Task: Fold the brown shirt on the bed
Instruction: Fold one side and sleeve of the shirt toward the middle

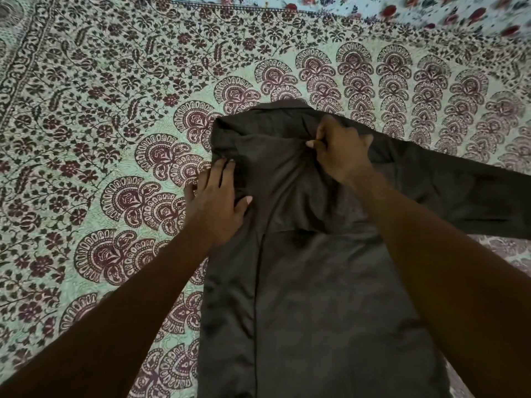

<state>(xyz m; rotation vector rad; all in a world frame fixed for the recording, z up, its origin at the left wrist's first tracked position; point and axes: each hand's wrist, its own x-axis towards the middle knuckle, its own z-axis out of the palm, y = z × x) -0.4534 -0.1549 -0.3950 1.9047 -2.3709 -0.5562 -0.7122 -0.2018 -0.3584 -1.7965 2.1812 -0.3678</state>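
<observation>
1. One brown shirt (330, 282) lies flat on the bed, collar end away from the person, hem toward them and off the bottom of the frame; long axis runs near to far.
2. Left side panel looks already folded in w/ a straight edge down the left; right sleeve (459, 191) is spread out to the right, not yet folded.
3. Right hand (342, 152) sits on the upper chest near the collar, fingers curled, pinching a bit of fabric.
4. Left hand (217, 202) lies flat on the left shoulder edge, fingers straight & spread, pressing the fold down, partly over the bedspread (115, 110).
5. Key relation: the sleeve lies to the right of both hands, so right hand is nearer; my guess is it must go right, then bring the sleeve across the long axis while the left pins the body.
6. Risk: thin cloth may bunch at the pinch.
7. Beyond: patterned bedspread all round, floral sheet (431, 10) at the far edge.
</observation>
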